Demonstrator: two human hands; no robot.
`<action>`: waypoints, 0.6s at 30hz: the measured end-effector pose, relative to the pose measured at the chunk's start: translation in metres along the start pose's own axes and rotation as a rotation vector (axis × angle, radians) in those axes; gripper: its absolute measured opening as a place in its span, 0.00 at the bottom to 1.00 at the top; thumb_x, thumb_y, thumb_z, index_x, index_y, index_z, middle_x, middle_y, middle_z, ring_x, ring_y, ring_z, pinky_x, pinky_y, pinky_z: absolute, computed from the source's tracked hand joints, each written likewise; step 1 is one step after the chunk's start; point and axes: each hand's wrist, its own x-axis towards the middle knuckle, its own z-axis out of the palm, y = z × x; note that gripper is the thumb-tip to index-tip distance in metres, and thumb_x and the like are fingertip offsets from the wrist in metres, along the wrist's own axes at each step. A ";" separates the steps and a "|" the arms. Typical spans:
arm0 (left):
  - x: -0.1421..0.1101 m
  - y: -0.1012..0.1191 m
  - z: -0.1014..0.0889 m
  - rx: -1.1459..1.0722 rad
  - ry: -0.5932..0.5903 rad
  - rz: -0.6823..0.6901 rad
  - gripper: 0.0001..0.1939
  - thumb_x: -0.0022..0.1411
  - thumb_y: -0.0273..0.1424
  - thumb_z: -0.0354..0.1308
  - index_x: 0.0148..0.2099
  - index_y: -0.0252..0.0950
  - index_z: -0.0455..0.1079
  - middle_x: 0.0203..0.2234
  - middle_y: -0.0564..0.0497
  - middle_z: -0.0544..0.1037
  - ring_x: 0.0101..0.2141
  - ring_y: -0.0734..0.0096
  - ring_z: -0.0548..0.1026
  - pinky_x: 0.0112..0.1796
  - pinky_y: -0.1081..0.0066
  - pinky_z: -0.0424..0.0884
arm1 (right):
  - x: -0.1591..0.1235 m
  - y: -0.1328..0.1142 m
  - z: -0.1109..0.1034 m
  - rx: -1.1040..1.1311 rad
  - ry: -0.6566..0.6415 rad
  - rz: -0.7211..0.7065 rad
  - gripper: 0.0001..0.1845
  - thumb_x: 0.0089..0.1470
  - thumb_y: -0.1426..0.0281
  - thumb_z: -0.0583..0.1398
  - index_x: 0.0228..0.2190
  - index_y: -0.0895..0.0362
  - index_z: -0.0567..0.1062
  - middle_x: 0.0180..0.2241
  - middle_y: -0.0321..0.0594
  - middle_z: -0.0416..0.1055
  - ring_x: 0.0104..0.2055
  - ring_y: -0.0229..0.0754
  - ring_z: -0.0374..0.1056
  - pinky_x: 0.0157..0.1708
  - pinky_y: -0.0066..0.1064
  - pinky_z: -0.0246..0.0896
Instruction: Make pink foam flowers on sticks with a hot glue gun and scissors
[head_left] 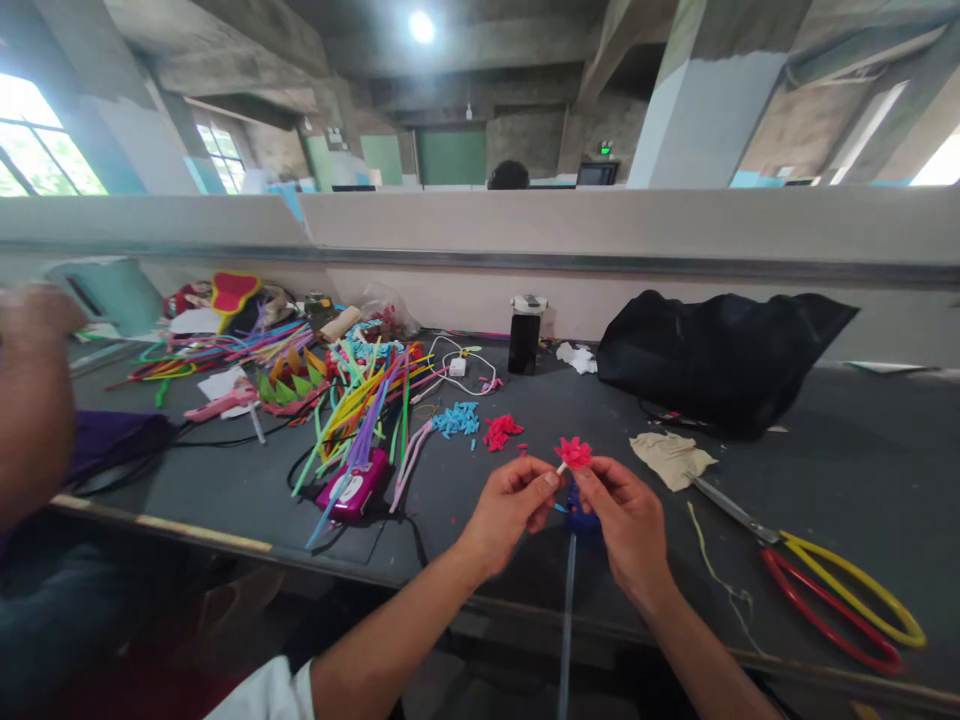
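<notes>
Between both hands is a small red craft flower [574, 452] with pointed petals. My left hand [517, 500] is closed in a pinch at the short whitish stem piece [562, 468] on the flower's left. My right hand [622, 515] pinches the flower from below and the right; its fingertips are partly hidden. Below the hands lies a blue object [581, 515], mostly covered, with a long translucent rod [568, 620] running toward me. Small piles of red pieces [501, 432] and blue pieces [455, 419] sit left of the hands.
Large scissors [825, 580] with red and yellow handles lie right, touching a beige cloth [671, 458]. Behind are a black bag [720, 355] and a dark bottle [524, 340]. Left are colourful pipe cleaners [360, 410], a magenta box [352, 490] and another person's blurred arm [34, 400].
</notes>
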 end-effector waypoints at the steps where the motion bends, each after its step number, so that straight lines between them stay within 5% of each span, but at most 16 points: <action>1: 0.000 0.000 0.000 0.006 0.017 0.010 0.18 0.53 0.43 0.66 0.33 0.33 0.70 0.18 0.58 0.67 0.17 0.83 0.60 0.18 0.78 0.53 | 0.001 -0.001 -0.003 0.011 0.020 0.007 0.14 0.52 0.57 0.63 0.34 0.55 0.77 0.25 0.33 0.71 0.25 0.34 0.61 0.26 0.26 0.58; 10: 0.005 0.000 -0.003 -0.091 0.094 0.060 0.12 0.51 0.37 0.68 0.32 0.34 0.72 0.18 0.58 0.67 0.16 0.83 0.60 0.18 0.77 0.54 | 0.005 0.000 -0.017 -0.103 0.025 0.007 0.15 0.55 0.57 0.60 0.27 0.55 0.72 0.20 0.30 0.64 0.23 0.34 0.58 0.24 0.26 0.53; 18: 0.005 0.011 -0.012 -0.128 0.132 0.069 0.12 0.50 0.34 0.69 0.31 0.33 0.72 0.16 0.59 0.63 0.16 0.85 0.54 0.18 0.78 0.44 | 0.000 0.000 -0.031 -0.252 0.060 -0.071 0.25 0.59 0.57 0.56 0.16 0.55 0.58 0.17 0.28 0.52 0.22 0.33 0.49 0.24 0.28 0.45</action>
